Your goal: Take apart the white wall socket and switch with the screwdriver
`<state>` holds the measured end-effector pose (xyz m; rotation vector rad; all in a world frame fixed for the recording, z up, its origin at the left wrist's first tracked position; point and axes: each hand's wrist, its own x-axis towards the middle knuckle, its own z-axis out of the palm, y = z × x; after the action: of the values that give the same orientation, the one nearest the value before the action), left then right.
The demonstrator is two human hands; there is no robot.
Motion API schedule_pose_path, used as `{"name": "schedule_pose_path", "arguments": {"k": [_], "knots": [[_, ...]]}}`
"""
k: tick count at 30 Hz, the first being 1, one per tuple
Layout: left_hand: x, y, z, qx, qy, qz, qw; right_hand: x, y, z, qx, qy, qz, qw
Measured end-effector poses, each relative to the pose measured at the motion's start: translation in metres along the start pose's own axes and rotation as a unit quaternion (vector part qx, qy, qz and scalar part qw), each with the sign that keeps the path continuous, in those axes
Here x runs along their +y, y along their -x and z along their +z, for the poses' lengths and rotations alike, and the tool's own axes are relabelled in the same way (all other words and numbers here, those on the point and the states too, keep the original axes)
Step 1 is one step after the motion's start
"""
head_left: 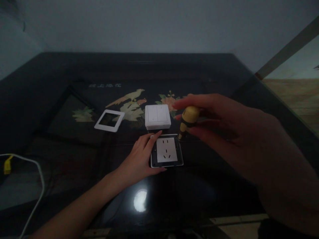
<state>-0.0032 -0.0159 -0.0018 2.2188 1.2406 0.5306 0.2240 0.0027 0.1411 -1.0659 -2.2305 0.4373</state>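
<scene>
A wall socket [166, 151] with a white face and a dark inner frame lies on the glossy black table. My left hand [142, 152] grips its left side, fingers at the top edge and thumb along the bottom. In my right hand [214, 116] is a screwdriver [188, 119] with a yellow and black handle, held between fingers and thumb. Its thin shaft points down at the right side of the socket's frame, near a screw hole; whether the tip sits in a screw is too dark to tell. Just behind the socket stands a white double switch [158, 116].
A loose white cover frame [120, 120] lies to the left of the switch. On the far left, a white cable [41, 179] with a yellow tag [7, 166] curves over the table [82, 162]. A pale wall [139, 26] rises behind.
</scene>
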Motion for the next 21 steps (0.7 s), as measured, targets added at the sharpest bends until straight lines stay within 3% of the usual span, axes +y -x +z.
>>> {"name": "schedule_pose_path", "arguments": {"k": [6,10,13,17,21], "knots": [[-0.004,-0.001,-0.006,-0.007,0.052,0.013,0.999,0.006,-0.003,0.006,-0.04,-0.067,-0.038,0.996],[-0.001,-0.001,-0.015,0.007,0.085,0.006,0.996,0.003,-0.001,0.005,0.044,-0.107,0.0,0.993],[0.004,-0.002,-0.023,0.079,0.118,0.009,0.99,0.0,0.0,0.002,0.07,-0.158,0.026,0.985],[0.012,-0.001,-0.033,0.194,0.22,0.021,0.956,-0.001,-0.002,0.015,-0.024,-0.22,0.0,0.975],[0.022,0.004,-0.039,0.205,0.378,0.061,0.901,-0.001,0.0,0.044,-0.091,-0.236,-0.02,0.967]]}}
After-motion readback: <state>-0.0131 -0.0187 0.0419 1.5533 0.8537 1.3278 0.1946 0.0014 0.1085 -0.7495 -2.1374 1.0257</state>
